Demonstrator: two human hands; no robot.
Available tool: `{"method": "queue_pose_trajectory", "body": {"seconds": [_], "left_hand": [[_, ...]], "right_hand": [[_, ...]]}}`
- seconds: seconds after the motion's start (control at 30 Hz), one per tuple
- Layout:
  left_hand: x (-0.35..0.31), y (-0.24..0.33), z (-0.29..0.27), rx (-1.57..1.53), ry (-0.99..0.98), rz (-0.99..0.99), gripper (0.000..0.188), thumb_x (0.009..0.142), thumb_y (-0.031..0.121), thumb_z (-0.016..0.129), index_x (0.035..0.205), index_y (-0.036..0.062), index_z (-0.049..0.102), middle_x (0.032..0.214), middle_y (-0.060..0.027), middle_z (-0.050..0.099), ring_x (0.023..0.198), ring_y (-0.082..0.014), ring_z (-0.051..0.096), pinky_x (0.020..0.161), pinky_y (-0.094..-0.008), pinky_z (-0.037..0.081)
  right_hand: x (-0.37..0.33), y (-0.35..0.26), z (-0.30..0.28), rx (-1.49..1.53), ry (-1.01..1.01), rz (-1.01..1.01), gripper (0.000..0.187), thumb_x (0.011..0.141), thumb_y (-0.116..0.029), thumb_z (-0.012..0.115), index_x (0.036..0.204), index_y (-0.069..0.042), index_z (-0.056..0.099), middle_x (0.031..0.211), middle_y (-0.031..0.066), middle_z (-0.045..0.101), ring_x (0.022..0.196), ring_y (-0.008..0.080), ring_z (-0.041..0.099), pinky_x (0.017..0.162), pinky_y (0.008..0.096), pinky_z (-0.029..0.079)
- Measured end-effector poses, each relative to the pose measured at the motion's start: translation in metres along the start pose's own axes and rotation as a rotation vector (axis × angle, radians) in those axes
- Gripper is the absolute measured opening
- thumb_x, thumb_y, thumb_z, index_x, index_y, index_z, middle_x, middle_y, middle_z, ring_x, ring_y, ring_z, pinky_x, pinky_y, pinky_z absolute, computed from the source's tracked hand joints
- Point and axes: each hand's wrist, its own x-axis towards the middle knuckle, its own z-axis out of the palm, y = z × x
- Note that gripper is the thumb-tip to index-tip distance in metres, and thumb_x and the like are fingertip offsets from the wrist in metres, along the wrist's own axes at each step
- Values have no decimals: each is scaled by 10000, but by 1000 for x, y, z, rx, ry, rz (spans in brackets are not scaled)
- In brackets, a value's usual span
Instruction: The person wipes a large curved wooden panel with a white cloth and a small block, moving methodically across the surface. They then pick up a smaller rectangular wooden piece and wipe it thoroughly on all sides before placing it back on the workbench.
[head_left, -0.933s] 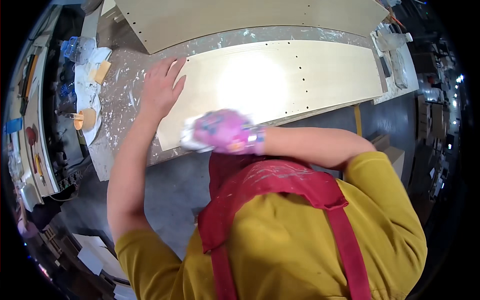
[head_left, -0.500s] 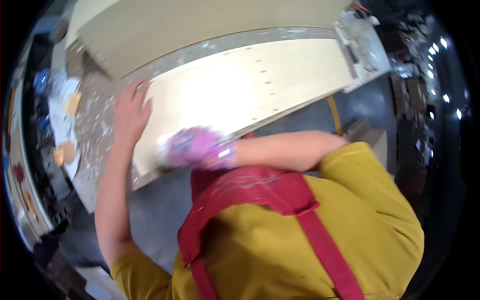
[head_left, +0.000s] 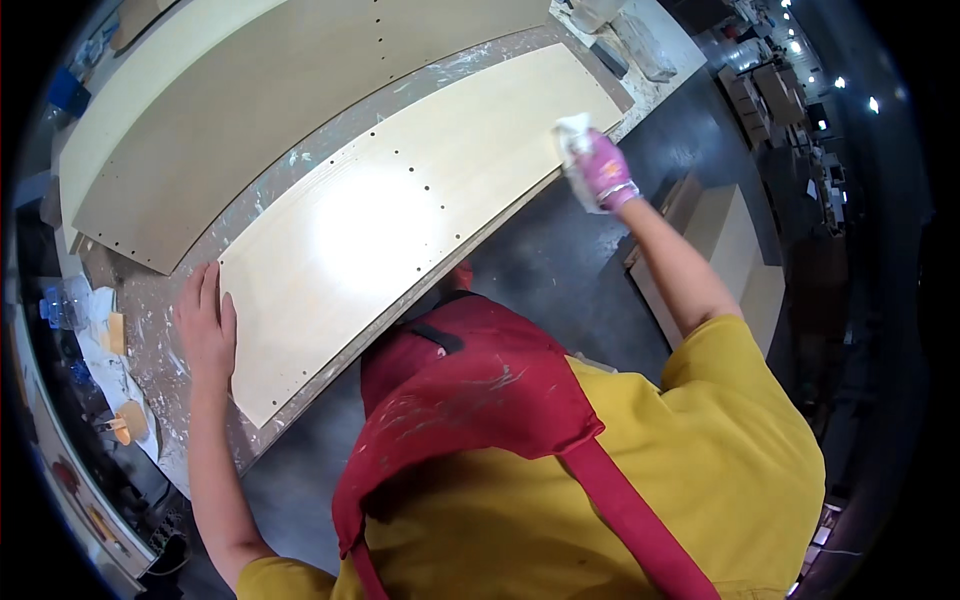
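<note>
The pale drilled panel (head_left: 470, 175) lies between the bare left hand (head_left: 207, 325), open against one end, and the well-separated gloved right hand (head_left: 605, 168), clutching a white cloth (head_left: 574, 132) by the other, contact too blurred to tell; wiping seems underway, the next stroke calling for flat, even pressure.

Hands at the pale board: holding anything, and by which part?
The right hand holds a white cloth, apparently near its middle; blur hides the exact grip. The left hand, at the board, grips nothing visible.

The left hand (head_left: 207, 325) touches a pale drilled panel (head_left: 478, 135) while the gloved right hand (head_left: 606, 170) holds a white cloth (head_left: 573, 132).
</note>
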Motion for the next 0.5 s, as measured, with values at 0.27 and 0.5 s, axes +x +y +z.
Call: {"method": "queue_pose_trajectory", "body": {"seconds": [0.27, 0.5], "left_hand": [[1, 21, -11, 257, -14, 34, 439, 900, 172, 522, 1332, 94, 487, 1382, -132, 456, 1275, -324, 421, 1054, -450, 306], [63, 136, 3, -130, 45, 131, 188, 857, 102, 584, 1028, 43, 636, 1292, -153, 535, 1213, -358, 488, 1014, -439, 378]], "right_hand": [[-2, 29, -53, 1705, -241, 602, 390, 943, -120, 531, 1321, -42, 473, 1195, 129, 614, 1037, 265, 640, 899, 409, 536], [14, 127, -55, 2251, -432, 510, 445, 983, -244, 453, 1390, -67, 415, 1345, 160, 528, 1230, 333, 516, 1080, 524, 359]]}}
